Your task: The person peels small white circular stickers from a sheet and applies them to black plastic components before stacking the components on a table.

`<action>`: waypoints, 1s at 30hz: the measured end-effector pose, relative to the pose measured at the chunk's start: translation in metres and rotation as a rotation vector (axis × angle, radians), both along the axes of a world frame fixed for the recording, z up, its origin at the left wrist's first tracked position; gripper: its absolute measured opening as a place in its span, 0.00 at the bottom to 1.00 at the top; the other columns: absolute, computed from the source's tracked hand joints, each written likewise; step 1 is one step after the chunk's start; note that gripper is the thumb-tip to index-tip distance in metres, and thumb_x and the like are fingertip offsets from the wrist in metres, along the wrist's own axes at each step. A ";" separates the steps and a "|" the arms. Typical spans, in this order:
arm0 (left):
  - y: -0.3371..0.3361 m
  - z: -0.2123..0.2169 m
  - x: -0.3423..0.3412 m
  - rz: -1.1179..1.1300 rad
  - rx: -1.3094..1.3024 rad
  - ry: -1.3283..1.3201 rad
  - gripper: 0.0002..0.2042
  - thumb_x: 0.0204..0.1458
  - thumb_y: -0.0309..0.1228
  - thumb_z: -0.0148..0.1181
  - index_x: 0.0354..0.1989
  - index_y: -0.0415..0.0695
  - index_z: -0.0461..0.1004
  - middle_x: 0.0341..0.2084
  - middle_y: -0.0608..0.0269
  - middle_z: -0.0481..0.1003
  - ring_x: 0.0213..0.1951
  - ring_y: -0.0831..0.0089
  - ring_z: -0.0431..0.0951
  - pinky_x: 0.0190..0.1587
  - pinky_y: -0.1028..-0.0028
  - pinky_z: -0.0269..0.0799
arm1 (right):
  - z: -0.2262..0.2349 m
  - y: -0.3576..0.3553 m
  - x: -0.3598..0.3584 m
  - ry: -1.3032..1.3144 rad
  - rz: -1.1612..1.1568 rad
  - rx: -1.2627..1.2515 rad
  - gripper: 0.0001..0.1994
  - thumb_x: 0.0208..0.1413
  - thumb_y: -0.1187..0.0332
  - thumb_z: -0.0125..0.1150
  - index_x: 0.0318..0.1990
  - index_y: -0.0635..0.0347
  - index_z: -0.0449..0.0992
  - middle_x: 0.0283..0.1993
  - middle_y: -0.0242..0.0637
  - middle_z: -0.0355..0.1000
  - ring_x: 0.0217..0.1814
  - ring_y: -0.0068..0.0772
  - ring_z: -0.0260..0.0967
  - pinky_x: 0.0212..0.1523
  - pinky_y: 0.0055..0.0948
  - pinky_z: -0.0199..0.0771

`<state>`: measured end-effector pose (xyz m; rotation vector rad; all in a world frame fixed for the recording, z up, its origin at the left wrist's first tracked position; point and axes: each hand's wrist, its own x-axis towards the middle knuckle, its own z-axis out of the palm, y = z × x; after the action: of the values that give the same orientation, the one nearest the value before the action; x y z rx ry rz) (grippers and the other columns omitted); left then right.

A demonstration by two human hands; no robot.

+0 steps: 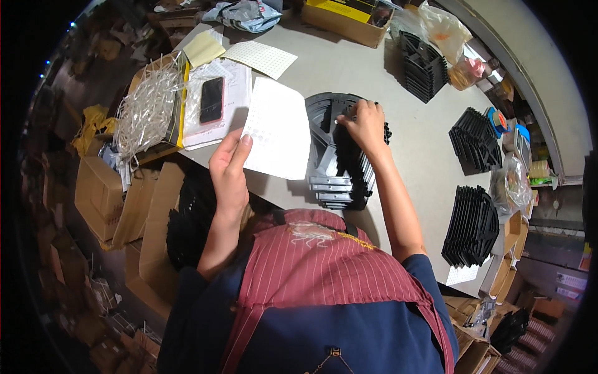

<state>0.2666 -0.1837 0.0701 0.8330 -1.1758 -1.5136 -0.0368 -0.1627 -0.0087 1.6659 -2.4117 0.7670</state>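
My left hand (228, 171) pinches the left edge of a white sheet (281, 128) between thumb and fingers. Rows of small round marks show on part of that sheet, which is tilted over the table. In front of me lies a stack of black plastic fan-shaped parts (322, 140) with ribs and open gaps. Over its upper right side is my right hand (367, 128), fingers bent together and thumb tip low on the top part. Whatever lies between those fingertips, if anything, is too small to make out.
Three more stacks of black parts, one of them (474, 140) midway, line the table's right side. At left lie a phone (212, 100) on papers, a dotted sheet (260, 58) and a box of clear strips (146, 106). Cardboard boxes (99, 193) stand below left.
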 end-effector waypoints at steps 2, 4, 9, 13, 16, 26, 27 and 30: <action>-0.001 0.000 0.001 -0.001 -0.009 -0.009 0.13 0.65 0.27 0.57 0.52 0.30 0.76 0.42 0.59 0.81 0.45 0.77 0.78 0.53 0.78 0.69 | -0.003 0.001 -0.002 -0.070 0.024 0.033 0.20 0.52 0.52 0.71 0.31 0.64 0.78 0.35 0.51 0.78 0.45 0.57 0.75 0.46 0.47 0.74; -0.002 0.001 -0.001 0.003 0.032 0.027 0.13 0.65 0.27 0.57 0.52 0.30 0.76 0.43 0.59 0.81 0.46 0.77 0.78 0.53 0.78 0.69 | 0.000 0.001 0.007 -0.035 0.089 0.032 0.26 0.56 0.46 0.67 0.28 0.65 0.78 0.25 0.52 0.77 0.30 0.57 0.77 0.36 0.48 0.77; 0.000 0.005 -0.014 0.022 -0.039 0.073 0.13 0.66 0.28 0.56 0.52 0.31 0.76 0.44 0.57 0.80 0.46 0.75 0.79 0.53 0.77 0.70 | 0.008 0.011 0.017 0.002 0.090 0.164 0.30 0.50 0.40 0.67 0.30 0.67 0.80 0.28 0.53 0.79 0.35 0.55 0.79 0.42 0.49 0.76; 0.002 0.014 -0.007 0.144 -0.148 0.095 0.14 0.67 0.28 0.52 0.56 0.31 0.72 0.46 0.54 0.79 0.49 0.72 0.79 0.54 0.74 0.72 | 0.061 0.042 0.016 -0.370 -0.119 0.116 0.28 0.50 0.42 0.65 0.32 0.67 0.79 0.29 0.55 0.78 0.35 0.56 0.79 0.40 0.46 0.77; 0.004 0.015 0.006 0.211 -0.155 0.134 0.14 0.68 0.27 0.52 0.55 0.30 0.71 0.46 0.54 0.79 0.47 0.72 0.79 0.52 0.73 0.73 | 0.064 0.090 -0.018 -0.596 -0.193 0.065 0.24 0.53 0.47 0.66 0.30 0.65 0.78 0.27 0.48 0.78 0.32 0.43 0.79 0.37 0.38 0.75; 0.010 -0.008 -0.011 0.047 0.014 0.162 0.14 0.69 0.29 0.51 0.54 0.30 0.71 0.49 0.53 0.77 0.51 0.70 0.77 0.56 0.72 0.71 | 0.001 0.218 -0.083 -1.352 -0.279 -0.292 0.10 0.60 0.67 0.64 0.43 0.64 0.79 0.39 0.37 0.80 0.32 0.26 0.76 0.38 0.27 0.78; 0.015 -0.005 -0.018 0.069 0.017 0.153 0.14 0.69 0.29 0.51 0.54 0.30 0.71 0.49 0.52 0.77 0.51 0.70 0.78 0.56 0.71 0.71 | -0.013 0.218 -0.084 -1.393 -0.307 -0.269 0.09 0.62 0.65 0.63 0.40 0.63 0.77 0.37 0.37 0.79 0.31 0.25 0.76 0.36 0.25 0.79; 0.022 -0.002 -0.029 0.022 0.019 0.162 0.14 0.68 0.28 0.51 0.55 0.30 0.71 0.49 0.53 0.77 0.50 0.69 0.78 0.56 0.71 0.71 | -0.029 0.218 -0.082 -1.440 -0.285 -0.265 0.09 0.60 0.66 0.65 0.36 0.62 0.75 0.30 0.34 0.76 0.29 0.23 0.74 0.33 0.25 0.78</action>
<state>0.2374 -0.1621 0.0682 0.7188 -1.0318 -1.5459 -0.1188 0.0553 -0.0372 0.5416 -2.8044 2.6887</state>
